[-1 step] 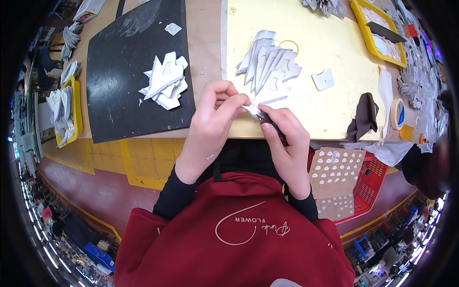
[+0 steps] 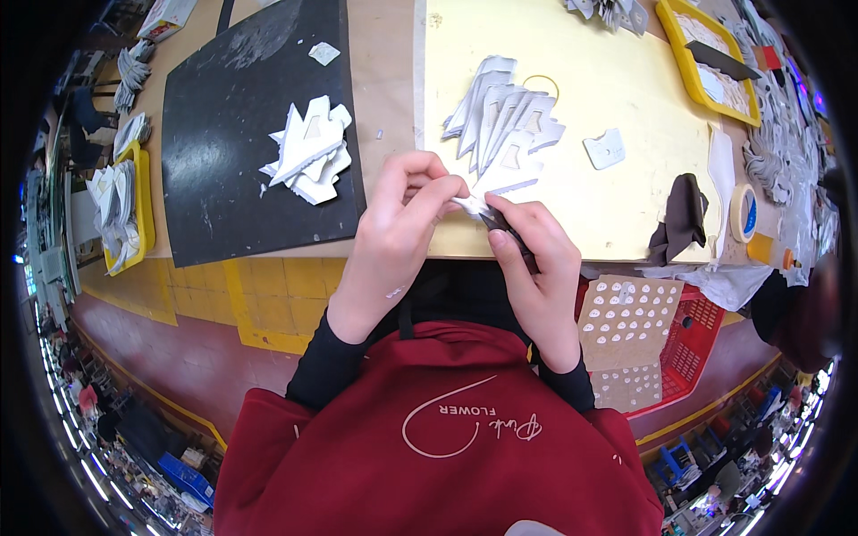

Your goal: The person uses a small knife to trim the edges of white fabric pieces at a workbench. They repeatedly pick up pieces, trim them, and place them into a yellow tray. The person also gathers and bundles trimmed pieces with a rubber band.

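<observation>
White piece (image 2: 470, 206) pinched between fingers of left hand (image 2: 393, 223), dark tool (image 2: 492, 220) gripped by fingers of right hand (image 2: 550, 268), both at near side of fanned stack (image 2: 505, 121)

Black mat (image 2: 214, 192): matt, rubbery-looking, and look, a rough scuffed patch (image 2: 259, 37) at its far end!
White cut pieces (image 2: 308, 152): smooth, leather-like, matt under the light
Yellow sheet (image 2: 617, 213): paper-like, smooth, a few faint stains
Far right tray (image 2: 728, 113): smooth yellow plastic here
Red basket (image 2: 702, 344): hard, perforated plastic
Brown panel (image 2: 628, 354): matt cardboard
Dark scrap (image 2: 681, 219): creased cloth
Maroon apron (image 2: 375, 473): soft, matt cloth
</observation>
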`<control>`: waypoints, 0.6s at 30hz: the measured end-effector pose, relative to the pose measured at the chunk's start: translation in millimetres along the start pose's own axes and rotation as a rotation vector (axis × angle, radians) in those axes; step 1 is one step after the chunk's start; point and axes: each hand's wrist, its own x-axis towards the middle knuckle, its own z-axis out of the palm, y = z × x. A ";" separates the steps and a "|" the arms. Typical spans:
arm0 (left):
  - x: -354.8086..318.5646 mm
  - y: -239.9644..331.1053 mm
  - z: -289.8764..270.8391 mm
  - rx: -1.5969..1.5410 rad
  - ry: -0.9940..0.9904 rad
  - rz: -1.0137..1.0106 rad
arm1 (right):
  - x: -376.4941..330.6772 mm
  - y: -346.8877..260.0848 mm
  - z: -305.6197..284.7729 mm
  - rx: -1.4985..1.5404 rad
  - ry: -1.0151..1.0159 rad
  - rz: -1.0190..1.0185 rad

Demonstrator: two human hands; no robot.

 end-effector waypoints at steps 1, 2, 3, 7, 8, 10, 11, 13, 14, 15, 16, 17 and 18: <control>0.3 1.2 -1.4 0.036 -0.014 0.015 | 0.1 -2.2 -0.1 -0.043 0.011 -0.020; 1.7 3.4 -3.4 0.072 -0.030 0.031 | 0.3 -3.4 -0.1 -0.087 0.022 -0.039; 2.3 4.7 -4.5 0.108 -0.045 0.047 | 0.6 -3.5 0.3 -0.096 0.030 -0.052; 5.8 2.0 -2.4 0.123 -0.036 0.074 | 5.2 -0.5 1.9 -0.109 0.048 -0.103; 6.0 2.0 -2.2 0.120 -0.036 0.075 | 5.0 0.3 1.9 -0.105 0.045 -0.108; 6.1 2.2 -1.8 0.120 -0.039 0.077 | 4.5 2.0 2.3 -0.093 0.046 -0.129; 5.7 2.9 -1.8 0.124 -0.041 0.077 | 4.3 2.3 2.4 -0.087 0.045 -0.138; 5.1 3.8 -1.7 0.121 -0.042 0.073 | 4.2 2.4 2.1 -0.078 0.044 -0.130; 5.0 4.0 -1.7 0.115 -0.041 0.070 | 4.1 2.4 2.0 -0.074 0.045 -0.127; 4.7 4.2 -1.8 0.109 -0.039 0.066 | 4.1 2.3 1.9 -0.066 0.046 -0.122; 4.5 4.9 -2.4 0.108 -0.044 0.063 | 4.1 2.1 1.6 -0.059 0.047 -0.116; 4.5 6.0 -3.1 0.106 -0.048 0.059 | 4.0 2.0 1.4 -0.052 0.049 -0.111; 4.5 6.7 -3.6 0.104 -0.053 0.056 | 3.9 2.1 1.3 -0.049 0.048 -0.119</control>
